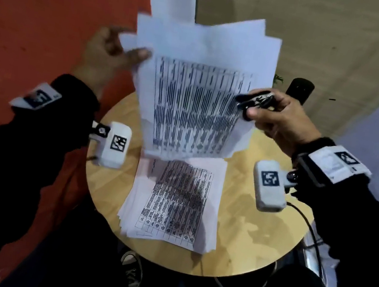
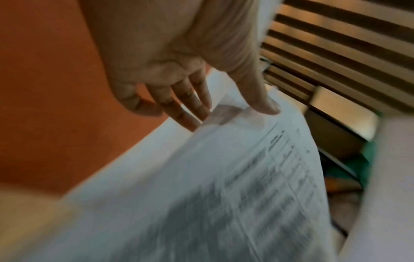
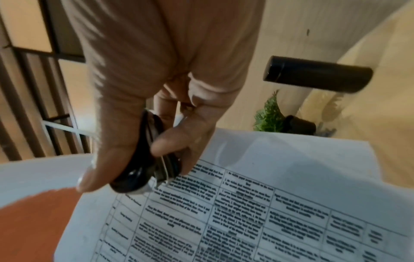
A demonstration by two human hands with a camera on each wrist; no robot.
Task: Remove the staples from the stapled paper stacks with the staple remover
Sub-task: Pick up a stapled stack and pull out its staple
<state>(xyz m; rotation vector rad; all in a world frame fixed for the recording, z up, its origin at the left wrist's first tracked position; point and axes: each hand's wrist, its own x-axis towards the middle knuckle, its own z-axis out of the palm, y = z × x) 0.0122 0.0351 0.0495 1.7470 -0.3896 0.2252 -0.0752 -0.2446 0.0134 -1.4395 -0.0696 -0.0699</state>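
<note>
Left hand [image 1: 106,50] is pinching the raised paper stack [image 1: 197,104] at its left edge, thumb on top – sheets fanning above the round worktop [image 1: 244,227]. Right hand [image 1: 280,118] is gripping the black staple remover [image 1: 253,100], fingers curled round it, at the stack's right edge. 1 more printed stack [image 1: 173,203] is lying flat on the worktop – black bottle [image 1: 299,89] standing behind.
</note>
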